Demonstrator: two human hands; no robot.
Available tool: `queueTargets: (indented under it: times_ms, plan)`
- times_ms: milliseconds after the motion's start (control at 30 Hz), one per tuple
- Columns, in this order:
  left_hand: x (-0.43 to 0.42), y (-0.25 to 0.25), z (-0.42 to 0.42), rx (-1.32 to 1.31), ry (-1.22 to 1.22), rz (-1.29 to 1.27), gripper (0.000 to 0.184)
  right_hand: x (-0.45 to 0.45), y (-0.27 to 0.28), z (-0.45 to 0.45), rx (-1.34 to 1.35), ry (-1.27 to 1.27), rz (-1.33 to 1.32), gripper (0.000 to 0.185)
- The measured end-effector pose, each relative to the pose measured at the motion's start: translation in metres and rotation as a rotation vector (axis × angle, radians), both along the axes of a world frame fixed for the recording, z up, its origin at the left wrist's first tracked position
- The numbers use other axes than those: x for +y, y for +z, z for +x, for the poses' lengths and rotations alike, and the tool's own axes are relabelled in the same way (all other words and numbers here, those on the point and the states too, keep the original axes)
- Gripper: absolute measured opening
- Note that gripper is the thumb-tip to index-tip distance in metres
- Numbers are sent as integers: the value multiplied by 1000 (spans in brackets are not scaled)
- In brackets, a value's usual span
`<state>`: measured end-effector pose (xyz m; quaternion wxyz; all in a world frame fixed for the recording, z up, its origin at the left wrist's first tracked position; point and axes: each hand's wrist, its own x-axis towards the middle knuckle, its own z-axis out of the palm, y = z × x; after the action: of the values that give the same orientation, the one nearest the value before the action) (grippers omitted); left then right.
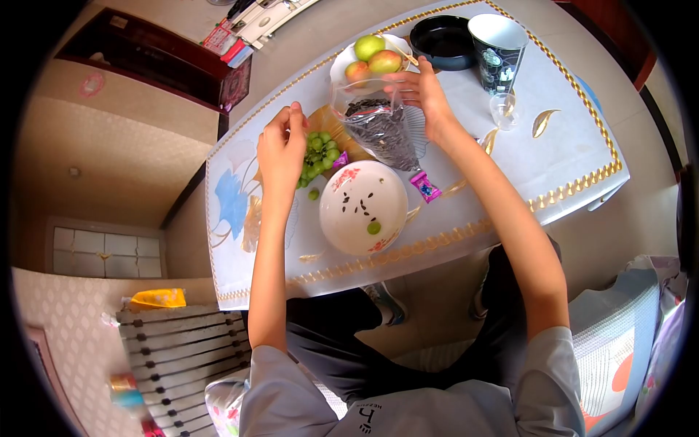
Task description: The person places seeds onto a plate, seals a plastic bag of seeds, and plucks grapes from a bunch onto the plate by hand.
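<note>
My left hand is raised beside a bunch of green grapes, its fingers curled and pressed together; anything pinched there is too small to make out. Stretched fingers of my right hand lie at the rim of a clear plastic bag, thumb apart. Dark seeds, apparently sunflower seeds, fill the bag. Nearer to me, a white plate with red flowers carries several loose seeds and one green grape. A pink-purple wrapped candy sits by the bag's lower end, another by the grapes.
Behind the bag are a white plate of fruit, a black round dish, a dark patterned paper cup and a small clear cup. The table's cloth has a gold border. A slatted rack stands lower left.
</note>
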<state>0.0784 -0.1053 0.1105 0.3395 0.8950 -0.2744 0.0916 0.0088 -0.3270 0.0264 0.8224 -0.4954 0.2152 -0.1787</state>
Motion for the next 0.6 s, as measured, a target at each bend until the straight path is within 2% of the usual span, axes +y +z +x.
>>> queueTargets:
  times_ms: [67,167,233,333,400,433,500,533,567,600]
  plan:
    - [11,-7,7,1,4,-7,44,-4,-3,-1,-3,-13,-31,74]
    - [26,-10,-3,-25,-14,29,35,-11,-4,-1,-29,-54,-64,72]
    - [39,-24,-8,-22,-57,-40,27,-17,-4,-1,-46,-94,-84,70]
    - [54,-41,-30,94,-79,-106,16,-22,-1,-5,-83,-265,-145,59]
    - [65,-53,-42,165,-112,-89,11,-20,7,-11,-216,-491,-202,46]
    - [69,-55,-49,108,-140,-60,10,-18,13,-13,-286,-604,-228,41]
    - [72,-56,-62,-5,-208,7,8,-31,8,-21,-438,-694,-452,35]
    - [77,-62,-61,-59,-237,50,9,-19,23,-35,-471,-757,-607,33]
    - [82,-67,-62,-52,-232,77,10,-12,29,-42,-591,-765,-575,23]
    - [86,-72,-62,-46,-224,102,11,12,48,-60,-579,-699,-585,17]
